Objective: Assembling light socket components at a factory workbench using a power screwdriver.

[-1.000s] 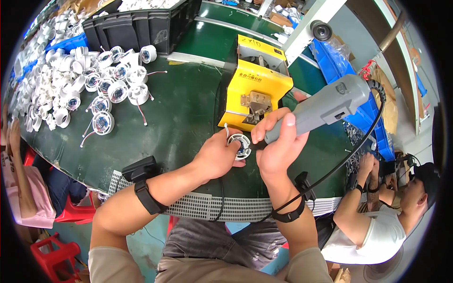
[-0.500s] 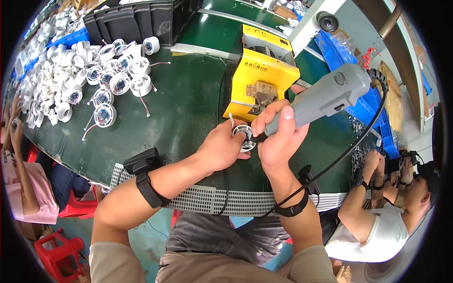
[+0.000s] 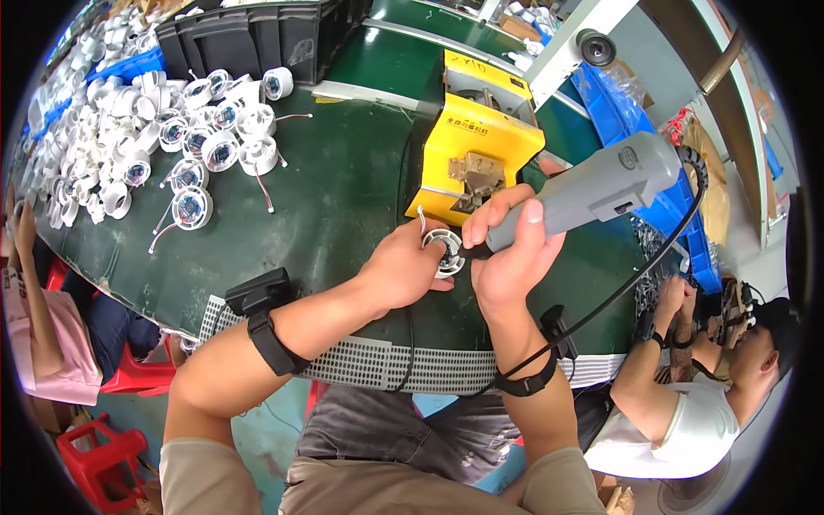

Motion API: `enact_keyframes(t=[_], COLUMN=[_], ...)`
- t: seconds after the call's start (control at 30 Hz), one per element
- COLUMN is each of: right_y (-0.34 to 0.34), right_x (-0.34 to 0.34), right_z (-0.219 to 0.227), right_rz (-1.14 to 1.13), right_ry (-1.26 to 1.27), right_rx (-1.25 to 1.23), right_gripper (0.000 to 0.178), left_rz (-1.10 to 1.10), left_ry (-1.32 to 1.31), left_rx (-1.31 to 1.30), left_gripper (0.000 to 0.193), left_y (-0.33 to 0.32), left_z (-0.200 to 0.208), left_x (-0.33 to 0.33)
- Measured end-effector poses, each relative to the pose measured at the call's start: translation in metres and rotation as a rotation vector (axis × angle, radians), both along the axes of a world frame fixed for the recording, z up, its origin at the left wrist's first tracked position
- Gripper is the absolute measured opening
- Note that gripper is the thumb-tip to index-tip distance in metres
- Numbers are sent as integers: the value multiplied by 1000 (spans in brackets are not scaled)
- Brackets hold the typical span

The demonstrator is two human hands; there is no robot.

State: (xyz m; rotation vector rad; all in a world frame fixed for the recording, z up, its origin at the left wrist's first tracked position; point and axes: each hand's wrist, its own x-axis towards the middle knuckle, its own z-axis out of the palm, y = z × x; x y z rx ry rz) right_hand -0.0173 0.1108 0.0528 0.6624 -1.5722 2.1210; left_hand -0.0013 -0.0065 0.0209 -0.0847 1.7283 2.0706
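My left hand (image 3: 403,264) is closed around a round white plastic housing (image 3: 452,263) with a circuit board inside. A short white wire sticks up from the housing's far side, beside my fingers. In my right hand (image 3: 512,249) is a grey electric screwdriver (image 3: 592,190), held at a slant with its dark tip at the housing's right side. Whether the tip touches a screw is hidden. Just beyond both hands stands a yellow screw feeder (image 3: 481,142) with a metal block on its front. A black cable (image 3: 631,279) runs from the screwdriver's back end down past my right forearm.
White housings (image 3: 120,129) lie heaped at the left, several with boards and wires. Behind them is a black crate (image 3: 257,43). Blue bins (image 3: 614,103) stand at the right. Co-workers sit at both sides, one in a white shirt (image 3: 687,429). A red stool (image 3: 103,463) is lower left.
The screwdriver and my right hand have shifted slightly to the right. The housing stays in my left hand in nearly the same place.
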Motion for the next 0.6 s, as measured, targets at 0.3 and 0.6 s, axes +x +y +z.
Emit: enact_keyframes(t=[0.3, 0.6], right_y=[7, 24], right_x=[-62, -54], right_z=[90, 72], right_rz=[-357, -507], right_ry=[374, 317], right_rx=[-193, 7], right_gripper=[45, 50], left_rz=[-7, -23], left_ry=[-21, -12], left_rx=[0, -17], left_gripper=[30, 31], left_y=[1, 1], left_z=[-4, -1], left_x=[-1, 1])
